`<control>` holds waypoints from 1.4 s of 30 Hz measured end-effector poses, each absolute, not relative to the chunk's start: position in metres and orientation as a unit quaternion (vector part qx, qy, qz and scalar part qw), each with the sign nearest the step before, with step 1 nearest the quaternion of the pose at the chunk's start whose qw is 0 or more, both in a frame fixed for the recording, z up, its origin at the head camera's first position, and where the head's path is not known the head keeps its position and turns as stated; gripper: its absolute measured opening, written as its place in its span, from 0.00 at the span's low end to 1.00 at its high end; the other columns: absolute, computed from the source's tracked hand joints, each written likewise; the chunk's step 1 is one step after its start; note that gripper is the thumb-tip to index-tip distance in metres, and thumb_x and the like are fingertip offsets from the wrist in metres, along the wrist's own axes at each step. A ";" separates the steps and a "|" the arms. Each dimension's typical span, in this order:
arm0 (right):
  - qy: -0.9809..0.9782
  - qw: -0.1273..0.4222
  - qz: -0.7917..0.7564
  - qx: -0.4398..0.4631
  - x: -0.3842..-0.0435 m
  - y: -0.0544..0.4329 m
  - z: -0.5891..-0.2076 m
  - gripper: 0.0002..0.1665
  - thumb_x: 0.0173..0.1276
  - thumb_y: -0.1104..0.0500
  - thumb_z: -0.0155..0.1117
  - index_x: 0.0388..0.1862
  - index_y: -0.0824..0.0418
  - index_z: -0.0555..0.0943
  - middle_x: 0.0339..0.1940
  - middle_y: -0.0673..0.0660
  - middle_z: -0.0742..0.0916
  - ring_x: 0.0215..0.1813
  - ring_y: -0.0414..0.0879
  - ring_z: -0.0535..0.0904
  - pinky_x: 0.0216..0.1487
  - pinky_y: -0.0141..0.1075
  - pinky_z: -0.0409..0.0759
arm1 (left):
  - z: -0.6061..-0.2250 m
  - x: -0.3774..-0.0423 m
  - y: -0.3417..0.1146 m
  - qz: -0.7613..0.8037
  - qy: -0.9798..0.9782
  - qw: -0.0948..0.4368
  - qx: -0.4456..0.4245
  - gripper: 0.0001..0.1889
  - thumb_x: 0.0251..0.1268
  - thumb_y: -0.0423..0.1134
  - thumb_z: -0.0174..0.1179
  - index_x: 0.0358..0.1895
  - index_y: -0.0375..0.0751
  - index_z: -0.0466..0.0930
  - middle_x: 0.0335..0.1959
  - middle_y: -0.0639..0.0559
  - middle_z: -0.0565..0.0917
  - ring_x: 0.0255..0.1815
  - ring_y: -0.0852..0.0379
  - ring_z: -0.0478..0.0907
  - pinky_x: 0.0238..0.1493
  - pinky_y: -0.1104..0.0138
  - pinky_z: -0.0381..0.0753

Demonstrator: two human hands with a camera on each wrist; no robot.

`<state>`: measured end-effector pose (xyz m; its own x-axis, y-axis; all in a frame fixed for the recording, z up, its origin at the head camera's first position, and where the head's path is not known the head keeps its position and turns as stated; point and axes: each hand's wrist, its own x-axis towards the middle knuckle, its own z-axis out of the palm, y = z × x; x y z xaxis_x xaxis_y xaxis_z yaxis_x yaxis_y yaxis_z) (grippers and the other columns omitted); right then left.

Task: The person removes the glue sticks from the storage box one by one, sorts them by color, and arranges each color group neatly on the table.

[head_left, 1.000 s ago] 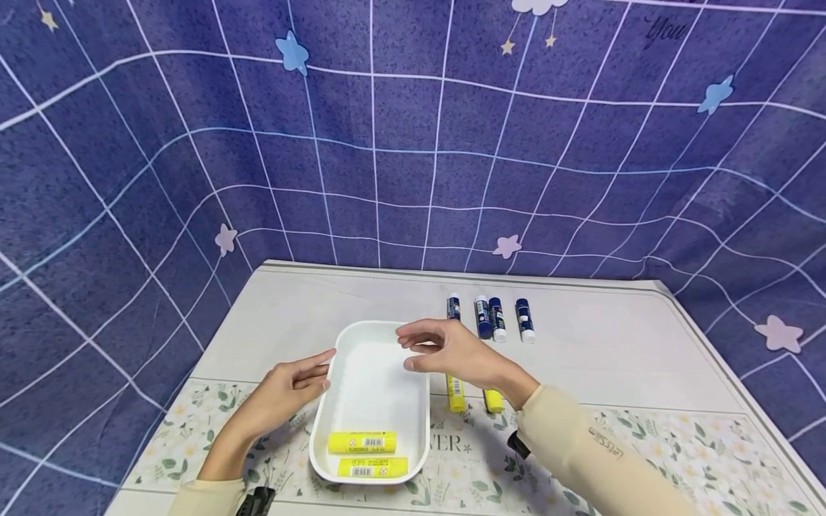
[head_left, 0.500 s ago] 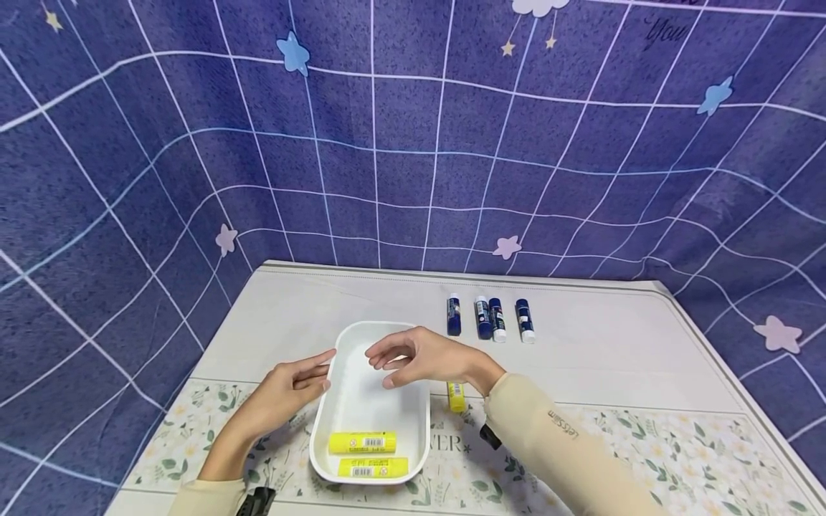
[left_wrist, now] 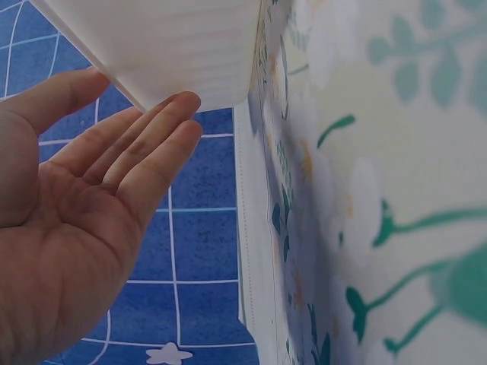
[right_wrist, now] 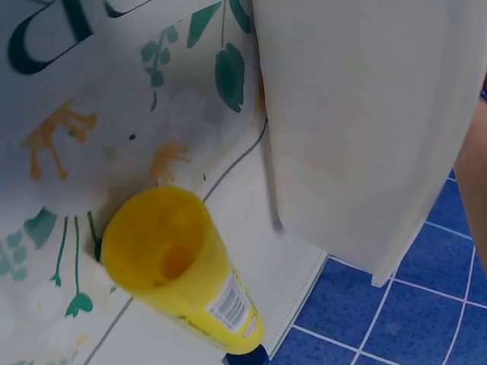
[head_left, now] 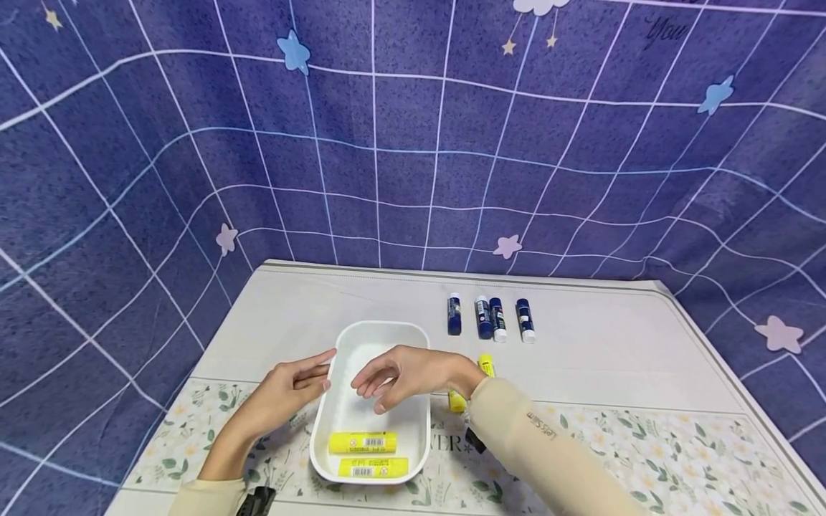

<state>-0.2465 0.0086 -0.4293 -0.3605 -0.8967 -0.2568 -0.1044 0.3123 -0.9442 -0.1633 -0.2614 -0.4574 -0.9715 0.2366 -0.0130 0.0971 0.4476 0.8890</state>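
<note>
A white tray (head_left: 428, 430) stands on the table, with two yellow glue sticks (head_left: 363, 442) lying side by side across its near end. My left hand (head_left: 284, 394) rests its fingertips on the tray's left side; in the left wrist view its fingers lie nearly straight against the tray wall (left_wrist: 175, 53). My right hand (head_left: 406, 376) hovers above the tray, fingers loosely bent and thumb apart, with nothing seen between them. Right of the tray, a yellow glue stick (head_left: 457, 403) is partly covered by the right arm. Another yellow glue stick (head_left: 486, 364) shows behind the wrist.
Several dark blue glue sticks with white ends (head_left: 496, 319) lie apart from the tray at the table's back right. A floral band runs across the table (head_left: 645, 459). Behind the far edge hangs a blue curtain (head_left: 413, 172) with grid lines and stars.
My right hand has moved left and nearer to me over the tray, uncovering one blue glue stick and part of a yellow one. The left hand and tray have stayed put.
</note>
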 end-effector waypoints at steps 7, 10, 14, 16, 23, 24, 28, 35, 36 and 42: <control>0.689 0.449 -0.426 -0.377 -0.244 -0.001 -0.438 0.30 0.62 0.70 0.73 0.64 0.68 0.81 0.61 0.67 0.86 0.62 0.55 0.83 0.61 0.25 0.83 | -0.458 -0.164 -0.261 0.516 0.848 0.069 0.101 0.29 0.77 0.39 0.61 0.77 0.38 0.68 0.67 0.28 0.78 0.67 0.36 0.80 0.61 0.63 0.88; 0.688 0.458 -0.415 -0.380 -0.240 -0.006 -0.441 0.28 0.62 0.70 0.73 0.63 0.67 0.82 0.60 0.66 0.87 0.58 0.48 0.84 0.60 0.24 0.83 | -0.459 -0.164 -0.262 0.516 0.848 0.067 0.103 0.29 0.77 0.39 0.61 0.77 0.39 0.68 0.67 0.28 0.78 0.66 0.36 0.81 0.60 0.63 0.88; 0.698 0.461 -0.398 -0.376 -0.235 -0.013 -0.446 0.25 0.62 0.71 0.73 0.60 0.65 0.84 0.54 0.61 0.89 0.51 0.41 0.85 0.57 0.23 0.83 | -0.460 -0.165 -0.262 0.522 0.844 0.066 0.106 0.29 0.77 0.38 0.61 0.77 0.37 0.68 0.67 0.28 0.78 0.66 0.36 0.80 0.60 0.64 0.88; 0.706 0.457 -0.384 -0.381 -0.233 -0.016 -0.449 0.24 0.61 0.71 0.73 0.58 0.64 0.85 0.50 0.57 0.90 0.49 0.39 0.85 0.56 0.23 0.83 | -0.460 -0.166 -0.262 0.522 0.844 0.065 0.106 0.29 0.77 0.38 0.61 0.77 0.37 0.68 0.67 0.28 0.78 0.67 0.36 0.80 0.60 0.65 0.88; 0.715 0.457 -0.355 -0.392 -0.225 -0.023 -0.454 0.22 0.62 0.70 0.74 0.55 0.62 0.87 0.40 0.49 0.89 0.43 0.34 0.83 0.51 0.22 0.83 | -0.459 -0.165 -0.262 0.522 0.844 0.069 0.106 0.29 0.77 0.39 0.61 0.77 0.38 0.68 0.68 0.28 0.77 0.67 0.36 0.80 0.61 0.64 0.88; 0.716 0.456 -0.352 -0.394 -0.224 -0.023 -0.454 0.21 0.62 0.70 0.74 0.55 0.62 0.87 0.40 0.48 0.89 0.42 0.34 0.83 0.51 0.22 0.83 | -0.459 -0.165 -0.263 0.522 0.843 0.070 0.106 0.29 0.77 0.39 0.60 0.77 0.38 0.68 0.68 0.28 0.77 0.67 0.36 0.80 0.61 0.64 0.88; 0.730 0.441 -0.333 -0.402 -0.218 -0.024 -0.456 0.20 0.62 0.69 0.75 0.53 0.58 0.88 0.37 0.45 0.87 0.41 0.32 0.81 0.49 0.22 0.82 | -0.458 -0.164 -0.263 0.520 0.844 0.075 0.104 0.30 0.77 0.40 0.60 0.78 0.39 0.67 0.69 0.28 0.77 0.68 0.36 0.79 0.62 0.64 0.88; 0.740 0.423 -0.319 -0.414 -0.214 -0.025 -0.456 0.19 0.62 0.67 0.76 0.53 0.58 0.87 0.38 0.44 0.87 0.41 0.32 0.81 0.49 0.22 0.81 | -0.459 -0.164 -0.263 0.520 0.844 0.073 0.108 0.30 0.77 0.40 0.60 0.78 0.38 0.66 0.69 0.28 0.77 0.68 0.36 0.79 0.62 0.64 0.88; 0.741 0.421 -0.319 -0.416 -0.213 -0.025 -0.456 0.19 0.62 0.67 0.76 0.53 0.58 0.87 0.38 0.44 0.87 0.41 0.32 0.81 0.49 0.22 0.82 | -0.459 -0.164 -0.263 0.520 0.844 0.073 0.108 0.30 0.77 0.40 0.60 0.78 0.38 0.66 0.69 0.28 0.77 0.68 0.36 0.79 0.62 0.64 0.87; 0.743 0.412 -0.324 -0.416 -0.213 -0.024 -0.456 0.19 0.62 0.67 0.76 0.53 0.58 0.88 0.39 0.43 0.87 0.41 0.32 0.81 0.50 0.22 0.82 | -0.461 -0.164 -0.263 0.521 0.844 0.072 0.108 0.30 0.77 0.39 0.60 0.78 0.38 0.67 0.68 0.28 0.77 0.67 0.36 0.80 0.62 0.64 0.87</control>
<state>-0.2131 -0.0242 -0.4557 -0.3134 -0.8857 -0.3426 -0.3513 0.4433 -0.8247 -0.1643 -0.2631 -0.4606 -0.9664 0.2569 -0.0090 0.1069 0.4336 0.8947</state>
